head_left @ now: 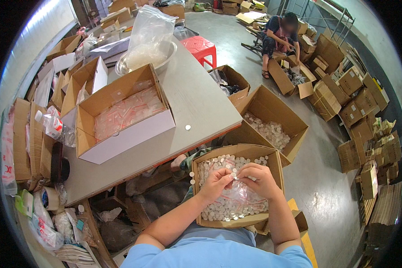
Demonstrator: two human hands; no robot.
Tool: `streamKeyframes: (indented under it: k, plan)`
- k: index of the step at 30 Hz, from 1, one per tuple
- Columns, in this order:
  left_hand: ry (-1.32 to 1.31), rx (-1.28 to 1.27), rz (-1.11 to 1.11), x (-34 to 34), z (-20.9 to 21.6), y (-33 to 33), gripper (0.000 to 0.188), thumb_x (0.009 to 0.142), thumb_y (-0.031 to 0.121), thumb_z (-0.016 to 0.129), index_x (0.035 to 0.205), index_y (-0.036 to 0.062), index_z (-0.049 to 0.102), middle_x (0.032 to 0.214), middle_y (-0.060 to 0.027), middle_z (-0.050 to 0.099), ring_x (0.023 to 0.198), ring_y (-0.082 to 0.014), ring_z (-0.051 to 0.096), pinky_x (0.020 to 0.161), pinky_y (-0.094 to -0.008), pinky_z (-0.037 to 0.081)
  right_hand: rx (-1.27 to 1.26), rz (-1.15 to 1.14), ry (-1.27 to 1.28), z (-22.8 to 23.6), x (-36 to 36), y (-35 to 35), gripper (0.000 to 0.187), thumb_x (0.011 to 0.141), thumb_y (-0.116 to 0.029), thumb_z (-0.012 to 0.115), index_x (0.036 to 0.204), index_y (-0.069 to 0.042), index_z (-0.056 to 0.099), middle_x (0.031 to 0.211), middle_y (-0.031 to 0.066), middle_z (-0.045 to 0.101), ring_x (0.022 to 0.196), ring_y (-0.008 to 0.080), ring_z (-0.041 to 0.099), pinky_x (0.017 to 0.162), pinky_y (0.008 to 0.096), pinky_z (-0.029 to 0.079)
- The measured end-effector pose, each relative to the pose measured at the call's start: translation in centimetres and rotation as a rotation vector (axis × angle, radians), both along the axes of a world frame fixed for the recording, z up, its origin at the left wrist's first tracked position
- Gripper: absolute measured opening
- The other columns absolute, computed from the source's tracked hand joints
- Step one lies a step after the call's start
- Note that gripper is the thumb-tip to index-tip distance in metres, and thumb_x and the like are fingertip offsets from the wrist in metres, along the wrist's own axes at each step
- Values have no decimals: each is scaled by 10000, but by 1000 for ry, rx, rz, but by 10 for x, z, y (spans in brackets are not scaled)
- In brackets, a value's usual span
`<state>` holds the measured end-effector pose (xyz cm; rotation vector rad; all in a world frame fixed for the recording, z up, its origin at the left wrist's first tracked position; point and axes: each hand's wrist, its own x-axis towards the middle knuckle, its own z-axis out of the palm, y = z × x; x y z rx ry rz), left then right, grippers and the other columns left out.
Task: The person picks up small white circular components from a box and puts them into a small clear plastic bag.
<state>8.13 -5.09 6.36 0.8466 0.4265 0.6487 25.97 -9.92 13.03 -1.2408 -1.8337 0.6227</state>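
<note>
Between both hands (216, 184) (258, 180) sits a white disc (234, 175).

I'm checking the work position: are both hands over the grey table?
No, the left hand and right hand are over the open cardboard box of white discs.
</note>
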Motion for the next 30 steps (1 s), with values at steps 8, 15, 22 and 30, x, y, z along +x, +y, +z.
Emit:
streamKeyframes:
  k: [8, 15, 22, 30]
  plan:
    - [70, -32, 29, -1, 5, 0, 144, 897, 142, 545, 818, 38, 604, 681, 3, 573, 600, -49, 497, 568, -196, 404, -292, -81, 233, -9, 3, -3, 126, 780, 24, 661, 890, -4, 606, 821, 64, 629, 754, 139, 598, 670, 260, 477]
    - [127, 63, 64, 2, 1, -3, 187, 905, 145, 524, 795, 27, 618, 655, -1, 584, 573, -52, 506, 546, -194, 402, -627, -25, 559, -11, 2, -3, 101, 848, -21, 622, 944, 8, 604, 841, -13, 603, 761, 45, 534, 661, 204, 445]
    - [198, -42, 23, 0, 4, 1, 209, 905, 185, 536, 813, 24, 632, 657, -7, 593, 569, -67, 521, 528, -196, 380, -766, -70, 615, -14, 4, 0, 169, 860, -84, 609, 992, 20, 629, 871, -1, 629, 756, 59, 564, 682, 206, 461]
    - [190, 3, 36, 2, 4, -1, 197, 892, 205, 597, 792, 37, 625, 647, 4, 582, 568, -55, 511, 528, -194, 373, -848, -95, 760, -14, 5, -1, 205, 847, -116, 640, 1012, 7, 638, 870, 4, 634, 748, 55, 558, 686, 204, 452]
